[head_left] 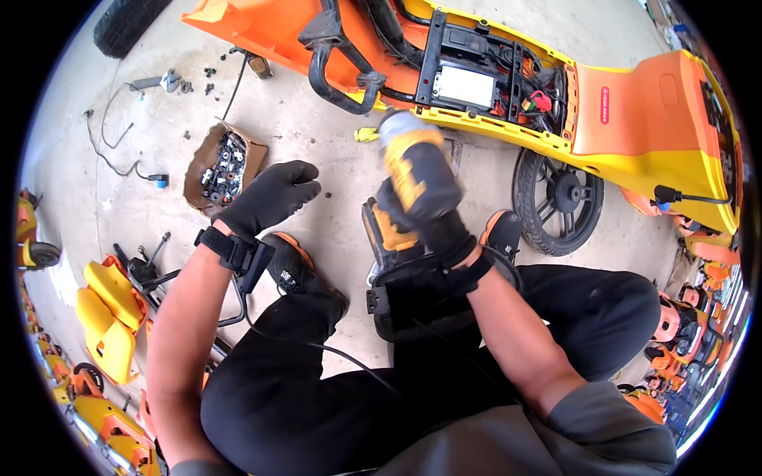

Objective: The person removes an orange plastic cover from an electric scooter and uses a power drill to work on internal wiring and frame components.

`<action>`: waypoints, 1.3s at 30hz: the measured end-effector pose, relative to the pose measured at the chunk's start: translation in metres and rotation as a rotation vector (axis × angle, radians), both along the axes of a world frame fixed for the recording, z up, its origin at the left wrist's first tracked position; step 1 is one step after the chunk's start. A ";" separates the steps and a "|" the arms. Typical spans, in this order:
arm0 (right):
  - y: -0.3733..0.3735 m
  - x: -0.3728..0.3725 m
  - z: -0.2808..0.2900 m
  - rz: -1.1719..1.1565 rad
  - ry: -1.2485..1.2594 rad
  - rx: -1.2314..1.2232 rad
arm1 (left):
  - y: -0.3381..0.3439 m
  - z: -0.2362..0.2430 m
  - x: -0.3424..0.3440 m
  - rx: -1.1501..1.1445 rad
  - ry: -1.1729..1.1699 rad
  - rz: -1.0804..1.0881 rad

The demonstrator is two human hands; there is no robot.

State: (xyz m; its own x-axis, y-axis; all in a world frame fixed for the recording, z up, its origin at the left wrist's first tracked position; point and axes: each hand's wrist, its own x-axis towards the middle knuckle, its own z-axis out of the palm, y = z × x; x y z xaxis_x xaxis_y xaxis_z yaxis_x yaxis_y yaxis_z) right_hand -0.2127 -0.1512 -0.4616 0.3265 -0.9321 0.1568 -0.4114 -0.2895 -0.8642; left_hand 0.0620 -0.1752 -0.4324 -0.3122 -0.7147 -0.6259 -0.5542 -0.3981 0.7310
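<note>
My right hand (429, 214), in a black glove, is wrapped round the grip of a yellow and black cordless power driver (417, 163). Its grey nose, smeared by motion, points up toward the scooter frame (508, 115); I cannot tell whether it touches. My left hand (274, 194), also gloved, is held over the floor with its thumb and fingertips apart and nothing between them. Just left of that hand stands an open cardboard box (252, 155) of small metal fasteners (225, 170). The scooter lies across the far side, its body showing wiring and a white-topped block (467, 86).
A black-tyred wheel (558, 198) stands under the scooter. A loose cable (103, 147) and small parts lie on the floor at left. Yellow panels (109, 321) sit near my left arm, and a loose tyre (127, 24) lies far left. More scooters line both sides.
</note>
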 end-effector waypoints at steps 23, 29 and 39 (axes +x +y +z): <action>-0.074 -0.050 -0.034 0.198 -1.453 1.274 | 0.019 -0.003 -0.133 0.317 0.429 0.523; -0.078 -0.054 -0.039 0.227 -1.342 1.205 | 0.029 -0.014 -0.138 0.358 0.417 0.599; -0.082 -0.055 -0.033 0.218 -1.319 1.204 | 0.026 -0.004 -0.143 0.369 0.464 0.624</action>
State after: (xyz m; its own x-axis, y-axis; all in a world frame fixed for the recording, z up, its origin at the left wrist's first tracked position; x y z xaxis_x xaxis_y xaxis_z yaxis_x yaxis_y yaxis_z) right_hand -0.2675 -0.2333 -0.4950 0.6802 -0.6804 -0.2729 0.6066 0.7314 -0.3116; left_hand -0.0809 -0.1491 -0.4364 -0.2119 -0.6166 -0.7583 0.1683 -0.7873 0.5932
